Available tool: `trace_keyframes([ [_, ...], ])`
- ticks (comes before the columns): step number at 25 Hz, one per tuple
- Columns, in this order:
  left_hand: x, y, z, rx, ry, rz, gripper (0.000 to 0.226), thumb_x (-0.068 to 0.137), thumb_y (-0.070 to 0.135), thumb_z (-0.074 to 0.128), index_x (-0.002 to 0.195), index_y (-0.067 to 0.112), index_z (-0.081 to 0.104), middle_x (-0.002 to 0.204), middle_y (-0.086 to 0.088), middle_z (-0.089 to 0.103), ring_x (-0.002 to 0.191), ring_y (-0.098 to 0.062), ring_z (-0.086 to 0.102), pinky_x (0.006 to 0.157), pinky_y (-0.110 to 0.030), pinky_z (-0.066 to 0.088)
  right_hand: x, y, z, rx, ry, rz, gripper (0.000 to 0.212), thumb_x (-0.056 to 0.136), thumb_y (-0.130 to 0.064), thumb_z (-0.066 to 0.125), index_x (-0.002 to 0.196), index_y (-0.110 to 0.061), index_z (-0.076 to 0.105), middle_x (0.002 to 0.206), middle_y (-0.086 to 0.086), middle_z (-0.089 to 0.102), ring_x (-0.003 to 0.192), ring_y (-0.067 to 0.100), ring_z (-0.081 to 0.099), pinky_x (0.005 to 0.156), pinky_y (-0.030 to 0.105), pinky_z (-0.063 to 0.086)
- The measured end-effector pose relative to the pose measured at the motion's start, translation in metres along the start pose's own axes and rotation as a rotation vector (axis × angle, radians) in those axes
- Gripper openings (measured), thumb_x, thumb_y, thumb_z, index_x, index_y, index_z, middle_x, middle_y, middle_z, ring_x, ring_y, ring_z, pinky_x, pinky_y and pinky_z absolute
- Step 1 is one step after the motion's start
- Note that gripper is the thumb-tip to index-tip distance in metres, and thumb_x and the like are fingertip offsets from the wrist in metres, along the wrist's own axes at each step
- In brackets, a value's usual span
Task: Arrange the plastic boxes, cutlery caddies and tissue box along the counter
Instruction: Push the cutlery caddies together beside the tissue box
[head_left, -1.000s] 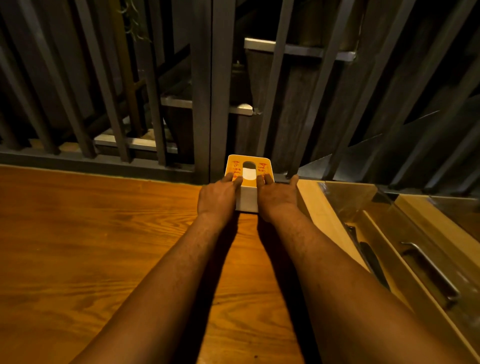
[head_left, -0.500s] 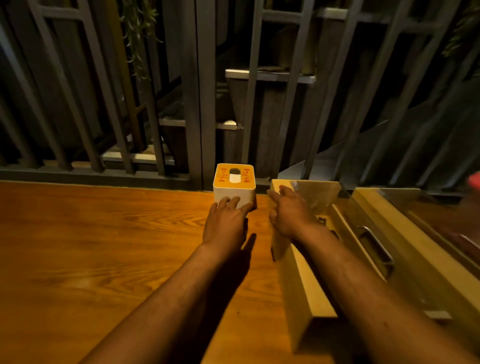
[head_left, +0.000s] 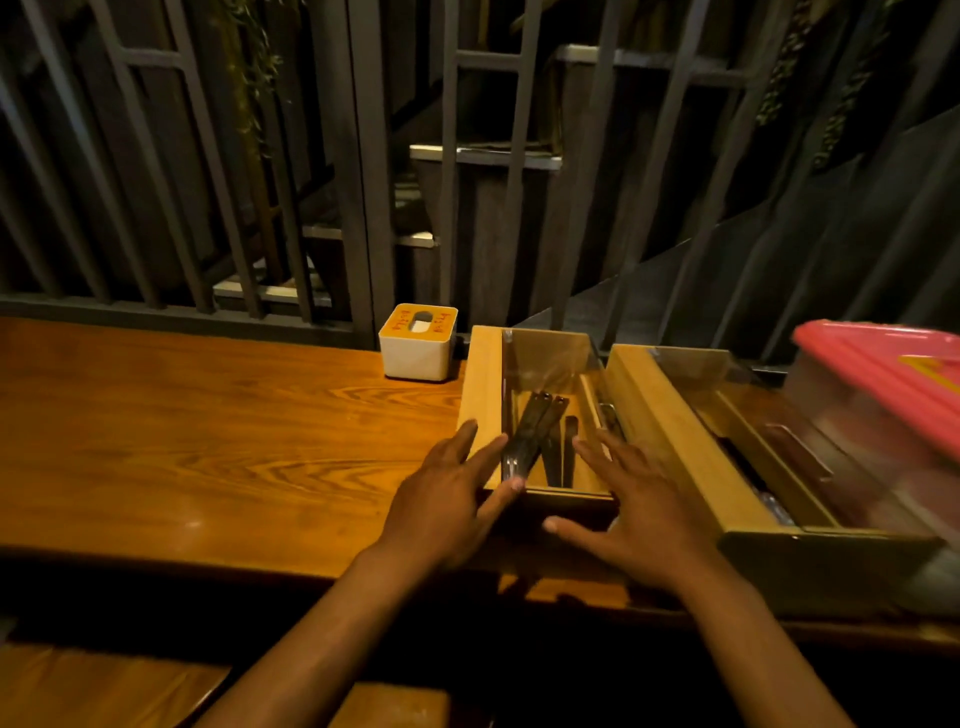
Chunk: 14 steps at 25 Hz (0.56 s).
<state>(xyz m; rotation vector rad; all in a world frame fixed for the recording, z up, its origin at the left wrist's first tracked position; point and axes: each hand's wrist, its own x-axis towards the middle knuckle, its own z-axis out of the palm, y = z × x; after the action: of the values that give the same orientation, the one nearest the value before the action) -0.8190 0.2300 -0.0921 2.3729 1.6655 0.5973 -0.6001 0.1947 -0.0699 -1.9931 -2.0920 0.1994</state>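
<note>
A white tissue box (head_left: 418, 343) with an orange top stands alone at the counter's back edge, against the railing. Right of it lies a wooden cutlery caddy (head_left: 480, 384) with dark cutlery (head_left: 535, 436) inside. My left hand (head_left: 449, 499) rests, fingers spread, on the caddy's near left corner. My right hand (head_left: 631, 506) lies with fingers spread over its near right corner. A second wooden caddy (head_left: 670, 426) sits beside it on the right. A plastic box with a pink lid (head_left: 893, 374) is at the far right.
The wooden counter (head_left: 208, 441) stretches to the left. A dark metal railing (head_left: 358, 208) runs along its far edge. A lower wooden surface (head_left: 104, 686) shows below the counter's near edge.
Both hands left the tissue box, which stays by the railing, and moved back and right onto the near end of the first caddy. The view shifted right, showing the pink-lidded box.
</note>
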Motion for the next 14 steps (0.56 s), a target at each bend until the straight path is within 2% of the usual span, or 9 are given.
trace_keyframes([
  [2,-0.005,0.001,0.002,0.084,-0.012,-0.001,0.072,0.087,0.073,0.030,0.151,0.046,0.013,0.165,0.007,0.003,0.149,-0.020,0.016,0.106,-0.043,0.040,-0.001,0.006,0.006,0.009,0.005,-0.046,0.091,0.073,-0.077,0.054,0.148,-0.054,0.008,0.163,-0.017,0.000,0.151,0.023,-0.009,0.120,0.051,0.017],
  [4,-0.003,-0.003,0.003,0.158,-0.010,-0.005,0.078,0.084,0.075,0.034,0.152,0.044,0.011,0.165,0.005,0.003,0.148,-0.021,0.020,0.102,-0.041,0.045,0.008,0.008,0.010,0.013,0.029,-0.076,0.088,0.077,-0.072,0.057,0.149,-0.051,0.011,0.163,-0.015,0.001,0.150,0.023,-0.011,0.119,0.051,0.016],
  [14,0.056,-0.042,0.006,0.261,0.043,0.017,0.077,0.086,0.072,0.034,0.152,0.037,0.017,0.165,-0.001,0.012,0.142,-0.025,0.036,0.094,-0.040,0.051,0.079,-0.001,0.025,0.030,0.075,-0.082,0.087,0.078,-0.066,0.063,0.150,-0.047,0.018,0.164,-0.011,0.009,0.151,0.026,-0.006,0.118,0.052,0.016],
])
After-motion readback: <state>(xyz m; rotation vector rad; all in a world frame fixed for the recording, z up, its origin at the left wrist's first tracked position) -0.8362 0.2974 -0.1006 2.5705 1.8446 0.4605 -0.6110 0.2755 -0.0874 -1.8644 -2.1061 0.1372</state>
